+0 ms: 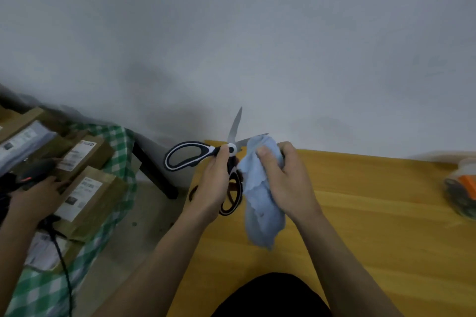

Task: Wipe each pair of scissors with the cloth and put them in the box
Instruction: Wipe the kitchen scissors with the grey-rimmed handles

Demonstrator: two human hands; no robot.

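Now, left hand: grips black-and-white metal scissors at pivot, blades splayed.
Right hand: clamps pale blue cloth around 2 o'clock blade.
Other blade: points 12 o'clock, unwiped side.

It looked like a packing room: labelled cardboard parcels lay on a green checked cloth, beside a wooden table against a bare wall

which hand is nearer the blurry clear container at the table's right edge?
Right. The right hand grips the light blue cloth mid-table, on the side of the clear plastic container. The left hand holds the black-and-white scissors at the yellow wooden table's left edge, farther away.
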